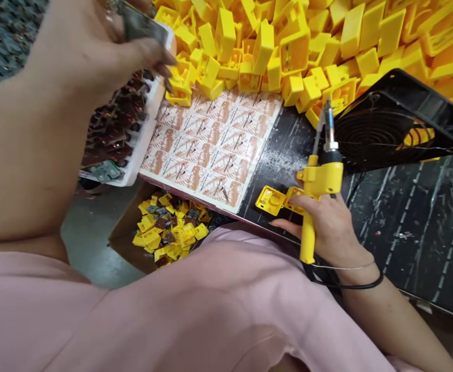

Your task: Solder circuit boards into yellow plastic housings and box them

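"Reading the head view from my station: I have the right hand (pixel 333 225) with its grip closed around a yellow soldering gun (pixel 323 181), metal tip pointing away from the wearer."

"Copy. Same hand near anything else?"

"Yes. It overlaps the right one of two yellow half-shells (pixel 270 200), side by side, hollows up, close to the front edge of the dark bench (pixel 284 134). Contact likely; hard to confirm from here."

"And the left hand (pixel 94 57)?"

"Raised, upper left. Grip pinched on a dark flat piece (pixel 139 26), cut off by the frame; can't identify it. Below: a white tray (pixel 139 150) of brown boards."

"Surroundings?"

"Printed sheet (pixel 211 144) beside the tray. Heap of yellow casings (pixel 234 46) along the far side. Black fan (pixel 377 129) right of the gun's tip. Lower down, a cardboard box (pixel 123 227) holds more yellow parts."
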{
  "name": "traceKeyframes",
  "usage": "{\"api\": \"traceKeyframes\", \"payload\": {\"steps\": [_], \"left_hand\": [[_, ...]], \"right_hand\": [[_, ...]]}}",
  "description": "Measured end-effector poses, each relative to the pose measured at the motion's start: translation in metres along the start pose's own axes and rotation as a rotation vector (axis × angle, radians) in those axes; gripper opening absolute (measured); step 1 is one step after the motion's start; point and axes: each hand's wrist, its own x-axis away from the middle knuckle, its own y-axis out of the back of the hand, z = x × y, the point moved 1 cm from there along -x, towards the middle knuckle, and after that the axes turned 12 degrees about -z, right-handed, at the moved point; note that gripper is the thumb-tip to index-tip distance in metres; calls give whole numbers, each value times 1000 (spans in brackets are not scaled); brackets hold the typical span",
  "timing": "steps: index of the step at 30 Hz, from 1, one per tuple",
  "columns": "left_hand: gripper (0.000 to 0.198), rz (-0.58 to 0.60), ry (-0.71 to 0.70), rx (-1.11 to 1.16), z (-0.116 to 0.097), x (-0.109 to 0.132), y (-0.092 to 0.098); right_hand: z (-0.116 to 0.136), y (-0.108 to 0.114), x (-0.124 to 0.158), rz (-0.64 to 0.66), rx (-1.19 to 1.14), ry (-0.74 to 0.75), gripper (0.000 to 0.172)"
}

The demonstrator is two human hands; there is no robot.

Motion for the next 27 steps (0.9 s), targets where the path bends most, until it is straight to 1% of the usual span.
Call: {"api": "traceKeyframes", "payload": {"steps": [2, 4, 5, 6, 7, 9, 10, 11, 13, 14, 15, 17, 19, 20, 22, 24, 25, 27], "left_hand": [[51, 26, -21, -38, -7, -6, 2], [46, 66, -51, -70, -7, -14, 10], [44, 107, -77, -81, -7, -19, 14], [40, 173, -118, -89, -8, -24, 17], [37, 251, -167, -99, -11, -29, 19], [34, 385, -264, -110, -20, -39, 20], [36, 413, -293, -96, -25, -42, 18], [39, 409, -299, -62, -31, -45, 15], [47, 348, -241, 73, -40, -47, 7], [51, 332, -186, 168, -43, -46, 1], [56, 327, -120, 270, -44, -44, -5], [61, 348, 16, 476, -43, -39, -16], [62, 368, 117, 660, -39, -32, -23], [61, 371, 159, 756, -36, -28, -24], [56, 386, 240, 978, -30, -20, -23], [53, 384, 301, 1183, -26, -12, -21], [54, 355, 311, 1247, -26, -7, -21], [58, 253, 305, 1265, -30, 1, -26]], "right_hand": [[6, -10, -5, 43, 17, 7, 35], [9, -18, -7, 70, 26, 24, 24], [10, -21, -7, 72, 21, 28, 19], [10, -23, -6, 68, 6, 24, 16], [9, -23, -5, 61, -20, 9, 17], [9, -20, -3, 29, -95, -53, 27], [9, -18, -3, -8, -138, -109, 35], [10, -15, -4, -58, -178, -174, 40], [12, -11, -7, -155, -231, -286, 45], [13, -9, -9, -188, -237, -306, 44], [14, -8, -12, -205, -226, -290, 43], [16, -8, -17, -221, -159, -179, 40], [17, -9, -18, -245, -80, -71, 36], [17, -9, -18, -262, -63, -53, 35], [16, -9, -16, -300, -82, -101, 33], [15, -9, -13, -354, -134, -196, 34], [15, -9, -11, -389, -155, -240, 35], [15, -9, -8, -440, -159, -273, 37]]}}
